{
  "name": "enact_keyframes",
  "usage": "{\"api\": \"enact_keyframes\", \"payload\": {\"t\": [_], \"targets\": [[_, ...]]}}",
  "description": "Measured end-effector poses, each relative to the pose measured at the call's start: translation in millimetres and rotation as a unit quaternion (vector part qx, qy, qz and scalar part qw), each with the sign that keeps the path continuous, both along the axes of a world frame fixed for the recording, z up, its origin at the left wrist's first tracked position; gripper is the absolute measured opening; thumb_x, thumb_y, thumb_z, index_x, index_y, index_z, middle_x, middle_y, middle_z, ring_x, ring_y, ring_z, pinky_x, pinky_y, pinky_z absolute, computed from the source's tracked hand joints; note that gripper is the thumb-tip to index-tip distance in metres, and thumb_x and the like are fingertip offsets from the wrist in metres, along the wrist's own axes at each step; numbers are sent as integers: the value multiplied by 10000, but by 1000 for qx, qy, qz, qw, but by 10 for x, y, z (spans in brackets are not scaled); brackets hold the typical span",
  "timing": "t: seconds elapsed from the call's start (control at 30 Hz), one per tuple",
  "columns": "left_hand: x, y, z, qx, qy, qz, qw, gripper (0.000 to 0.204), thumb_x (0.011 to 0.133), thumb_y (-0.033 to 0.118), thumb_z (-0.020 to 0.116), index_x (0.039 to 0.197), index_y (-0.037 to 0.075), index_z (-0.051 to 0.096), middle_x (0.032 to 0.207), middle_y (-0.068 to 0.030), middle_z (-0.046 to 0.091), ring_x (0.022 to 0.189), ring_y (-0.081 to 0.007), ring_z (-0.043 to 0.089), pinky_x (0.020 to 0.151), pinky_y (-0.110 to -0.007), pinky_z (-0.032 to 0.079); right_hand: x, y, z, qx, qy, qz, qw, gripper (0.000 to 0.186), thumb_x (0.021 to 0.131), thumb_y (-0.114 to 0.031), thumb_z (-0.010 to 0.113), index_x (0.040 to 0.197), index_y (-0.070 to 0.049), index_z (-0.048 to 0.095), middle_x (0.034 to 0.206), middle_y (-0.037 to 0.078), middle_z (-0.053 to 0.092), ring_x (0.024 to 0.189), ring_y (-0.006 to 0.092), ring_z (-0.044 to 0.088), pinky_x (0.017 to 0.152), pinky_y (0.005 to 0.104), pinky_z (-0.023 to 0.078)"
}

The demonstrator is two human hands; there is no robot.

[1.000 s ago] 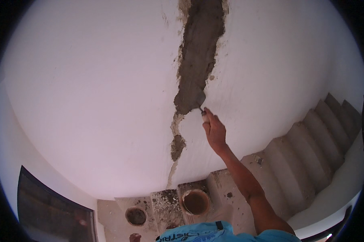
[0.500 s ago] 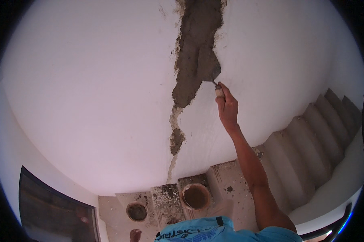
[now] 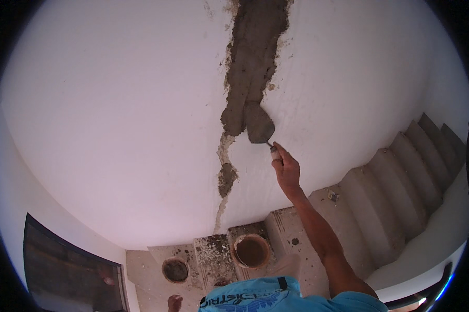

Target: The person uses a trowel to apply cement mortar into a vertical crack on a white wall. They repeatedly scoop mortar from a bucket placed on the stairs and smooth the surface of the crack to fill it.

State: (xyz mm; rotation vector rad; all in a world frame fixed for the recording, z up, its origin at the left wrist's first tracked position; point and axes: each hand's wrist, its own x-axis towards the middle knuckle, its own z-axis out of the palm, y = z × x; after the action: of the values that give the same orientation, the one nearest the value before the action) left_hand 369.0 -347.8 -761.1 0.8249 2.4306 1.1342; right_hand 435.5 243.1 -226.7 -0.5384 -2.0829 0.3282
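Note:
My right hand (image 3: 287, 167) is closed around the handle of a trowel (image 3: 260, 124). The grey, mortar-smeared blade lies at the wall, on the lower right edge of a strip of wet mortar (image 3: 255, 52). This strip fills a broad, ragged channel in the white wall (image 3: 125, 130). Below it, a thin rough crack (image 3: 221, 213) runs down past a small mortar patch (image 3: 227, 179). At the lower edge, my left hand (image 3: 175, 302) hangs low with its fingers curled; what it holds, if anything, is hidden.
A bucket (image 3: 251, 251) with greyish-brown contents stands on the steps below the wall, and a smaller round container (image 3: 175, 270) is left of it. Crumbs of debris (image 3: 213, 255) litter the step between. Concrete stairs (image 3: 372, 208) climb at right; a dark framed opening (image 3: 70, 265) is at lower left.
My right hand has drawn the trowel down and slightly left along the mortar's right edge. The mortar there now looks smoother, with more white wall showing beside it.

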Motion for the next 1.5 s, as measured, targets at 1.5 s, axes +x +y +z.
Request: {"api": "enact_keyframes", "payload": {"t": [1.5], "targets": [[-193,100,294,-7,49,-92,995,59,733,113,628,699,77,660,728,-126,649,696,-247,634,622,-380,509,-153,317,-32,118,-73,36,990,481,853,-113,582,1332,-108,550,842,160,620,703,331,635,615,422,514]]}}
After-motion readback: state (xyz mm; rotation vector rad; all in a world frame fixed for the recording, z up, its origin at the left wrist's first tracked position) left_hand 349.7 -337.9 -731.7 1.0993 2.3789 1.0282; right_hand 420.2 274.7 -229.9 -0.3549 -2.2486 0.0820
